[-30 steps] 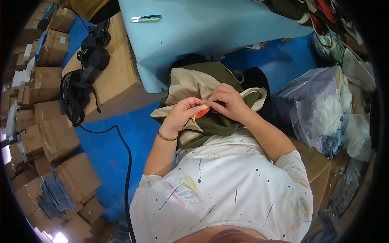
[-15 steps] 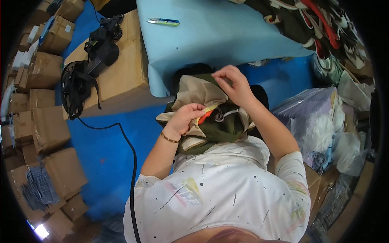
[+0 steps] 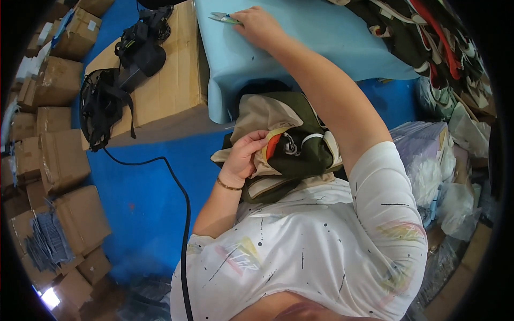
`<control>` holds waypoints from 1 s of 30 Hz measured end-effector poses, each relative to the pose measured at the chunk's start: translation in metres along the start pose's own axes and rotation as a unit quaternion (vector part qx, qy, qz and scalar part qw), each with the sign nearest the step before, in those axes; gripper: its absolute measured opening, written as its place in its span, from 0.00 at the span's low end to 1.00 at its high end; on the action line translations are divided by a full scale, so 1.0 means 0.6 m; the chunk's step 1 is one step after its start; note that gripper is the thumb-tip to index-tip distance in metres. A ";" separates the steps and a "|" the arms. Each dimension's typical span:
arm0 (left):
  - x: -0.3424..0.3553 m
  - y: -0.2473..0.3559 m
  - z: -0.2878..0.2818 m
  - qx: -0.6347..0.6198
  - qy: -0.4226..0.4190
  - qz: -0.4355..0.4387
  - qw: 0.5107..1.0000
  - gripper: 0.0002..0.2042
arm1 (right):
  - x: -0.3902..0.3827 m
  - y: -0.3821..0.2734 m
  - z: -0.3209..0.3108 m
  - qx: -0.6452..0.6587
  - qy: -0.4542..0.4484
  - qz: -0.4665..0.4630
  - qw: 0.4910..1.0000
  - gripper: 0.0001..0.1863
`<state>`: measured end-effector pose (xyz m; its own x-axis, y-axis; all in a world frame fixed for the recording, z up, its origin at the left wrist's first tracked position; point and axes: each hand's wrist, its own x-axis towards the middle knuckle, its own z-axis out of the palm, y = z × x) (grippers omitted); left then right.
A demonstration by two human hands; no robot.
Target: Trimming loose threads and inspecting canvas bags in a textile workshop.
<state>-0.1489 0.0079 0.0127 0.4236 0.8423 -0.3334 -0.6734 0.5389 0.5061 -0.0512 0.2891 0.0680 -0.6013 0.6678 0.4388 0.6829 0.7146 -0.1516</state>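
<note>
Left hand (image 3: pixel 243 157): pinches yellow edging (image 3: pixel 277 130) of olive-and-beige fabric article (image 3: pixel 259 113), just before white shirt (image 3: pixel 305 235); best held taut. Right hand (image 3: pixel 258 25): at thread snips (image 3: pixel 225 19) on light-blue table (image 3: pixel 321 45), grip unclear; handle-end hold advisable.

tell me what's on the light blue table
Snips, the right hand over their handles, and a heap of green, cream and red fabric. Handle ends and anything beneath the heap are hidden.
</note>
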 end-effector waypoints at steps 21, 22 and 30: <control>0.000 -0.042 0.072 -0.021 0.055 0.128 0.990 0.10 | -0.427 -0.174 -0.234 0.198 -0.077 0.164 0.963 0.26; 0.000 -0.044 0.077 -0.004 0.056 0.141 0.988 0.10 | -0.432 -0.176 -0.237 0.197 -0.074 0.168 0.963 0.26; -0.009 -0.055 0.090 0.072 0.052 0.161 0.983 0.10 | -0.439 -0.180 -0.253 0.081 -0.024 0.112 0.990 0.27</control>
<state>-0.0962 -0.0138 0.0410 0.1341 0.9678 -0.2130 -0.6658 0.2472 0.7040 0.0964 0.0041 0.1030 -0.4634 0.8202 0.3353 0.7290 0.5680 -0.3819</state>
